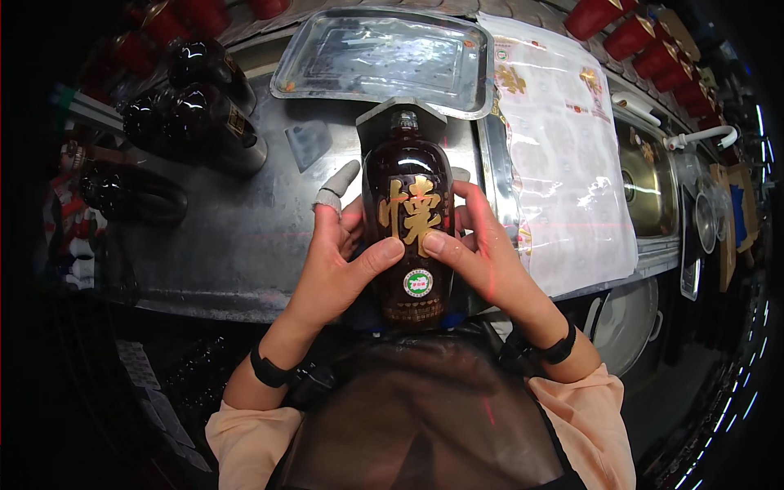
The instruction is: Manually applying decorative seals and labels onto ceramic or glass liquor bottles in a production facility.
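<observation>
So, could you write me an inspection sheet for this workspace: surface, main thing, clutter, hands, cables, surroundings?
Surface: grey metal worktop; white printed sheet on the right.
Main thing: gold-marked dark bottle, between both hands.
Clutter: metal tray beyond the bottle; more dark bottles at left.
Hands: left hand and right hand hold the bottle; a grey cover on a left finger.
Cables: nothing seen.
Surroundings: sink at right; red cups beyond.

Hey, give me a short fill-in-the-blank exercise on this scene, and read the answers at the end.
1. The left hand and right hand hold a dark bottle whose large character is coloured ____.
2. The sticker near the bottle's base is ____ in shape.
3. The metal tray lies to the ____ of the white sheet.
4. Both wristbands are coloured ____.

Missing words: gold; round; left; black.
</observation>
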Demonstrator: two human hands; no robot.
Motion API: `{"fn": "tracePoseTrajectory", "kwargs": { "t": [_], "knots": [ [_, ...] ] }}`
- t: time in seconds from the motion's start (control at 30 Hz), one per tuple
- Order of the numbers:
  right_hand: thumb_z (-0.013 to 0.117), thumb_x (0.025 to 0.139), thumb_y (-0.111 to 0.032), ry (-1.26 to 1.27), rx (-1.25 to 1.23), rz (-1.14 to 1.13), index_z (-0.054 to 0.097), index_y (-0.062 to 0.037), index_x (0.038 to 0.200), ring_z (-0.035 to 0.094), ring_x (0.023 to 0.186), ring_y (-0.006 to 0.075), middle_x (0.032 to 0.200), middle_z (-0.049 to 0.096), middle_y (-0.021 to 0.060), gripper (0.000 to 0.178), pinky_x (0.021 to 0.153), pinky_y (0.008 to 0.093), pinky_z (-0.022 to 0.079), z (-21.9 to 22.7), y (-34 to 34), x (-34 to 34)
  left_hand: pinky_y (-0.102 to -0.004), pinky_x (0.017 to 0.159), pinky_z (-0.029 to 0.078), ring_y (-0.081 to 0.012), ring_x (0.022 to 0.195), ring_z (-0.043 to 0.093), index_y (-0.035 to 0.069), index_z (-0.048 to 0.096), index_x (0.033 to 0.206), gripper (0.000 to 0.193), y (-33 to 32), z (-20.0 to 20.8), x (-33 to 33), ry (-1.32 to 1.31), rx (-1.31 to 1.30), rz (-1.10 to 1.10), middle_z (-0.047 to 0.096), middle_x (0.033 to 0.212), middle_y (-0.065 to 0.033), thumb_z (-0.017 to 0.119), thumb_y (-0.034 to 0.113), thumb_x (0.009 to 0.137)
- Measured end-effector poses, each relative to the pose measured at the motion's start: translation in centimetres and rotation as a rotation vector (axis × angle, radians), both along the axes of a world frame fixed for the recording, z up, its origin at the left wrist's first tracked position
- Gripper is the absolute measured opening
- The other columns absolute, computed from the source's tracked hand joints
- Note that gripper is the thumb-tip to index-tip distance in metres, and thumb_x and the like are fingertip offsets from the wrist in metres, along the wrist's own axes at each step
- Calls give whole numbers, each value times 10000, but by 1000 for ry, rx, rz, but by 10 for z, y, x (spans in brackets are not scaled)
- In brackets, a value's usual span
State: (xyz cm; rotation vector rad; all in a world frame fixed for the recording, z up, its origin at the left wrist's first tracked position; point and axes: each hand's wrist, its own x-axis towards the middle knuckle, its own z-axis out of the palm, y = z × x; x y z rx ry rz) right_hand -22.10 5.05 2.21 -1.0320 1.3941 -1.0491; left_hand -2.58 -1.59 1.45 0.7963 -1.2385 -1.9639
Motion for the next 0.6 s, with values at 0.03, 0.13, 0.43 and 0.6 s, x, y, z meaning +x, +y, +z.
{"fn": "tracePoseTrajectory", "kwargs": {
  "t": [0.03, 0.13, 0.43, 0.6],
  "knots": [
    [737, 894, -375, 0, 1, 0, 356, -10, 1397, 514, 728, 88, 830, 561, 40, 729, 637, 261, 428, -1, 0, 0, -405, 1133, 335, -270, 1341, 456, 26, 43, 1537, 932, 0, 0, 0, 3, -9, -3, 405, 1475, -245, 715, 129, 899],
    [733, 896, -376, 37, -9, 11, 366, -17, 1393, 490, 720, 83, 816, 534, 22, 715, 635, 254, 412, -8, 1, -4, -404, 1132, 334, -269, 1336, 460, 31, 38, 1537, 937, 0, -3, -1, 12, -18, -1, 410, 1470, -244, 715, 128, 897],
    [721, 900, -408, 96, -29, -5, 428, -19, 1348, 456, 696, 82, 773, 473, 0, 662, 621, 248, 388, -15, 3, -7, -403, 1114, 356, -266, 1309, 483, 29, 53, 1521, 927, 1, -2, -3, -13, -58, -8, 448, 1431, -230, 724, 141, 891],
    [705, 906, -445, 157, -46, 3, 434, -20, 1341, 472, 696, 90, 759, 480, 6, 666, 623, 261, 397, -14, 2, -8, -403, 1109, 361, -265, 1304, 486, 27, 72, 1510, 893, -1, 0, -3, -10, -59, -19, 451, 1426, -230, 714, 129, 898]
  ]
}}
